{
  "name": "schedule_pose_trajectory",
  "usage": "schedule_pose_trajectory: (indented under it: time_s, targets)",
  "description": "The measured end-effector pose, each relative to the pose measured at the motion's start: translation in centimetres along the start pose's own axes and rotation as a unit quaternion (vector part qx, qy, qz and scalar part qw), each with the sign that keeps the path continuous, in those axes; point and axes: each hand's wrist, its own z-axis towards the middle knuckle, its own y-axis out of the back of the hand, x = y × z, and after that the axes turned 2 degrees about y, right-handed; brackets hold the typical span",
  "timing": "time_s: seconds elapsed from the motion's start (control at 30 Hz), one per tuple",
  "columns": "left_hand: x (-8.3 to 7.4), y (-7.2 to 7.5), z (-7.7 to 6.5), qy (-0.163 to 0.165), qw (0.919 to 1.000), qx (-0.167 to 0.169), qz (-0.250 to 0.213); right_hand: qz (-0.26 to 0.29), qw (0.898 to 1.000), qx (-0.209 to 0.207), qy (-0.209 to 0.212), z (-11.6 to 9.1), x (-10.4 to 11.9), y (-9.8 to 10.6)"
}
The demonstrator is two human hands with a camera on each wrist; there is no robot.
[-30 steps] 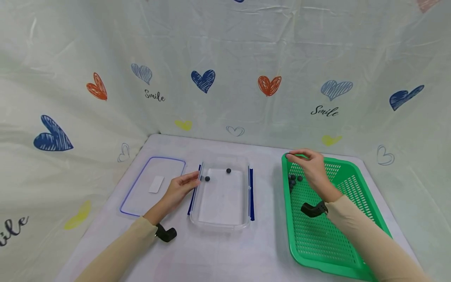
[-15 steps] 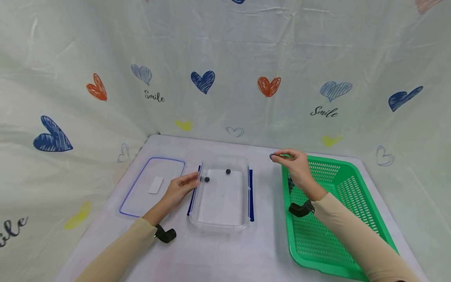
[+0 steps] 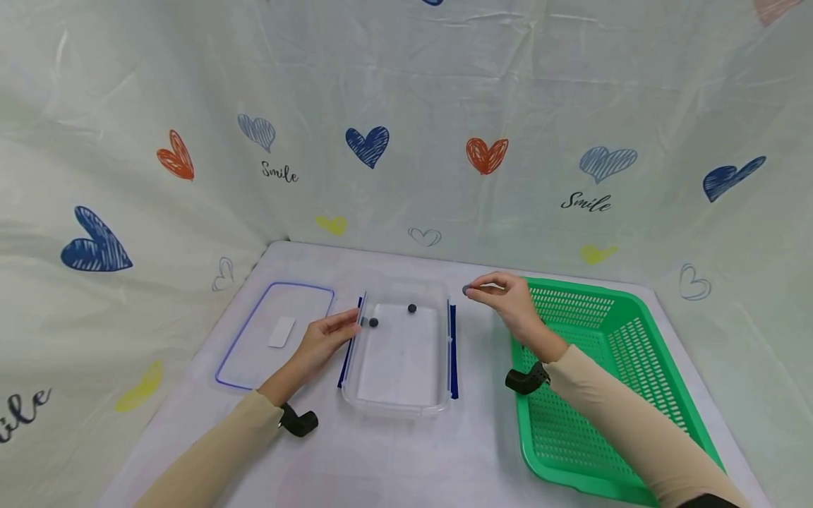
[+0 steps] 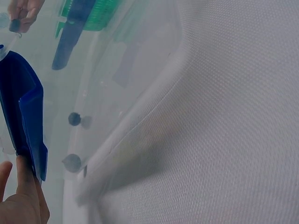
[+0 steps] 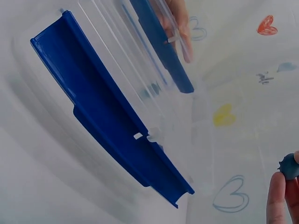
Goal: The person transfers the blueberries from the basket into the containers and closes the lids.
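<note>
My right hand (image 3: 511, 303) pinches a blueberry (image 5: 289, 166) between thumb and fingertips, above the table between the green basket and a clear plastic container (image 3: 403, 408). The berry's small crown shows in the right wrist view. Two more blueberries lie inside the container, one berry (image 3: 373, 322) by the left wall and another berry (image 3: 412, 308) farther back. My left hand (image 3: 320, 346) rests its extended fingers against the container's left side, at the blue latch (image 4: 30, 116). That latch and the opposite latch (image 5: 103, 107) both hang folded outward.
The container's clear lid (image 3: 298, 284), with a blue seal and a white label (image 3: 281, 331), lies left of the container. On the right stands the green perforated basket (image 3: 526, 451); my right forearm crosses over it. A heart-print sheet (image 3: 419, 190) hangs behind the table.
My right hand has moved left with the blueberry, from over the basket's back left corner toward the container. The left hand and the container have stayed in place.
</note>
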Motion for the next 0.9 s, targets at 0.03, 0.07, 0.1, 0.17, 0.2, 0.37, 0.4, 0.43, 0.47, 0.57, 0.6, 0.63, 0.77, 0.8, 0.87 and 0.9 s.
schedule_pose_trajectory:
  time_s: [0.03,0.07,0.1,0.17,0.2,0.37,0.4,0.43,0.47,0.57,0.6,0.63,0.77,0.8,0.87,0.9]
  targets:
    - [0.0,0.0,0.0,0.0,1.0,0.0,-0.001,0.002,1.0,0.002,-0.002,0.0,-0.1,-0.2]
    - [0.0,0.0,0.0,0.0,1.0,0.0,0.0,0.003,1.0,0.005,-0.004,0.0,-0.1,-0.4]
    - [0.0,0.0,0.0,0.0,1.0,0.0,0.001,0.007,1.0,0.006,-0.005,0.0,-0.1,-0.6]
    - [0.0,0.0,0.0,-0.001,1.0,0.001,0.005,0.013,1.0,0.011,-0.007,0.1,-0.2,-1.0]
    - [0.1,0.0,0.0,-0.002,1.0,0.0,0.007,0.014,1.0,0.014,-0.007,0.1,-0.2,-1.2]
    - [0.2,0.1,0.1,0.003,1.0,0.001,0.007,-0.005,1.0,0.021,-0.01,0.3,-0.5,-2.2]
    - [0.2,0.2,0.2,0.005,1.0,0.001,0.005,-0.008,1.0,0.023,-0.013,0.3,-0.6,-2.4]
    - [0.2,0.2,0.2,0.006,1.0,0.001,0.003,-0.009,1.0,0.026,-0.014,0.3,-0.6,-2.5]
    - [0.3,0.2,0.2,0.007,1.0,0.001,0.002,-0.01,0.999,0.028,-0.017,0.4,-0.7,-2.7]
    - [0.3,0.3,0.2,0.007,1.0,0.003,0.0,-0.008,0.999,0.036,-0.022,0.3,-0.8,-3.2]
    - [0.3,0.3,0.2,0.007,1.0,0.003,0.0,-0.01,0.999,0.038,-0.022,0.3,-0.9,-3.3]
    - [0.3,0.3,0.3,0.006,1.0,0.003,0.002,-0.01,0.999,0.041,-0.022,0.3,-0.9,-3.4]
    - [0.4,0.3,0.3,0.006,1.0,0.002,0.005,-0.005,0.999,0.046,-0.021,0.3,-1.0,-4.0]
    - [0.4,0.3,0.3,0.005,1.0,0.003,0.006,-0.004,0.999,0.048,-0.021,0.3,-1.0,-4.1]
    - [0.3,0.3,0.3,0.005,1.0,0.002,0.004,-0.005,0.998,0.051,-0.022,0.3,-1.1,-4.3]
    - [0.3,0.3,0.3,0.004,1.0,0.003,0.002,-0.008,0.998,0.05,-0.023,0.3,-1.0,-4.4]
